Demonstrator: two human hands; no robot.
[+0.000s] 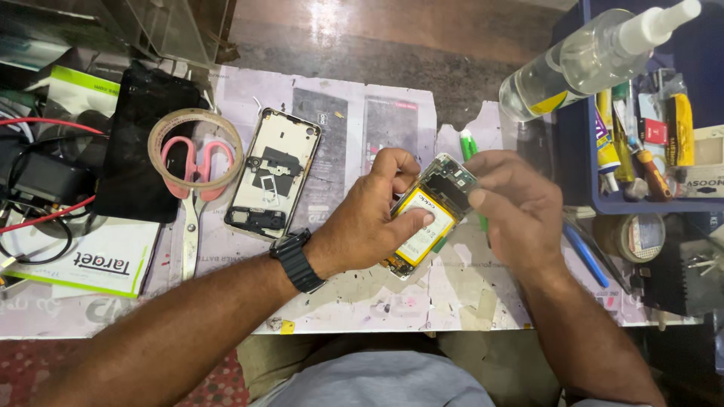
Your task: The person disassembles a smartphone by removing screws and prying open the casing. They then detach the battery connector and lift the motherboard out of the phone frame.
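Head camera looks down on an opened phone [428, 215] held above the middle of the worktable [362, 301]. Its long axis runs from 7 o'clock up to 1 o'clock, the yellow-labelled battery facing up. The left hand [369, 218] grips its lower half, fingers curled round the edge and thumb pressed on the battery. The right hand [513, 207] covers the top end, fingertips pinched together there; what they pinch is hidden. A green tool [469, 143] pokes out at 12 o'clock, mostly hidden behind the phone. At 9 o'clock lie a detached back frame [273, 173], pink-handled scissors [192, 196] and a tape ring [162, 132].
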